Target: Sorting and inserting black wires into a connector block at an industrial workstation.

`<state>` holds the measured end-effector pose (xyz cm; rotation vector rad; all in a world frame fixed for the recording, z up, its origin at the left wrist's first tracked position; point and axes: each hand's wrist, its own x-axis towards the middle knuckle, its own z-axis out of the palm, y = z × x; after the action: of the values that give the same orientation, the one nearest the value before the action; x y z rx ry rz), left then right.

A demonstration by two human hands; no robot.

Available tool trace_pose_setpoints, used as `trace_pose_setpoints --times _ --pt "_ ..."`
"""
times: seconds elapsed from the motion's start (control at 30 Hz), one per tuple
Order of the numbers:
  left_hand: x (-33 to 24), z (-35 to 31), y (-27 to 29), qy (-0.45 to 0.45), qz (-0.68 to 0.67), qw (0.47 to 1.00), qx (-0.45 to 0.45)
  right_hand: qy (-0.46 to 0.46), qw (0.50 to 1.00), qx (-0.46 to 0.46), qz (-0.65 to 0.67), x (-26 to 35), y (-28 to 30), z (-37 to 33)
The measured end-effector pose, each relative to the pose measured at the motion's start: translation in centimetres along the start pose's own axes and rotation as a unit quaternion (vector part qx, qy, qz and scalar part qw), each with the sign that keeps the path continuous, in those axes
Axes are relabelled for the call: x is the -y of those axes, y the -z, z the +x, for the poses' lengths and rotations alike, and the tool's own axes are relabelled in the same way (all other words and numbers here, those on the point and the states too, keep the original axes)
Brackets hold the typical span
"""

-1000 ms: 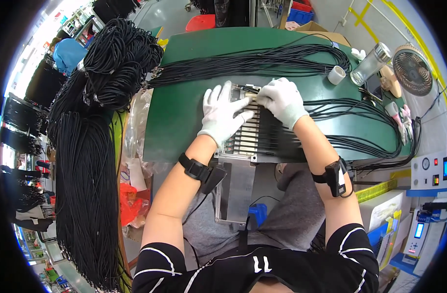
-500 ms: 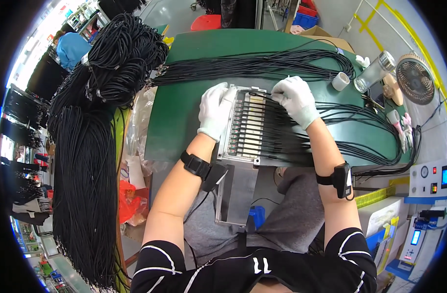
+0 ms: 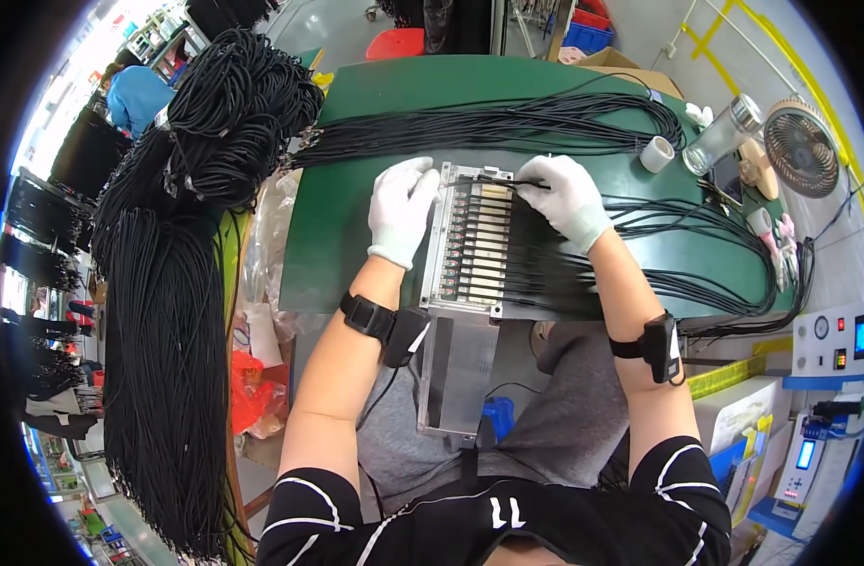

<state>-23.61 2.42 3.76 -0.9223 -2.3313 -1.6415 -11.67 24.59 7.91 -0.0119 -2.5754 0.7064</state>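
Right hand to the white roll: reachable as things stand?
Probably yes: bare table lies between the right hand and the roll. The hand seems to hold a black cable, though, so its grip may be occupied.

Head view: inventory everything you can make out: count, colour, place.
table: 1, green, centre
metal fixture: 1, silver, between the hands
cables: many, black, on and left of the table
roll: 1, white, table's right
bottle: 1, transparent, right of the roll
fan: 1, dark, right
seat: 1, red, beyond the table
plastic bag: 1, red, lower left
instruments: 2, white, lower right
co-worker: 1, blue top, upper left
left hand: 1, white-gloved, at the fixture's upper left
right hand: 1, white-gloved, fingers pinching a black cable
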Motion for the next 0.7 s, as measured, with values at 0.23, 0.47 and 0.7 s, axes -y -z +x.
trace_pose_setpoints --times 0.23,0.47,0.7 --pt "-0.2 0.1 -0.1 0.001 0.169 0.986 -0.006 0.028 0.997 0.002 -0.077 0.7 -0.2 -0.1" --pt "0.9 0.2 -0.5 -0.017 0.125 0.992 0.014 0.004 0.993 0.001 -0.117 0.3 -0.2 0.0" --pt "0.9 0.2 -0.2 -0.037 0.151 0.987 0.046 0.003 0.992 0.018 -0.123 0.1 -0.1 0.0"
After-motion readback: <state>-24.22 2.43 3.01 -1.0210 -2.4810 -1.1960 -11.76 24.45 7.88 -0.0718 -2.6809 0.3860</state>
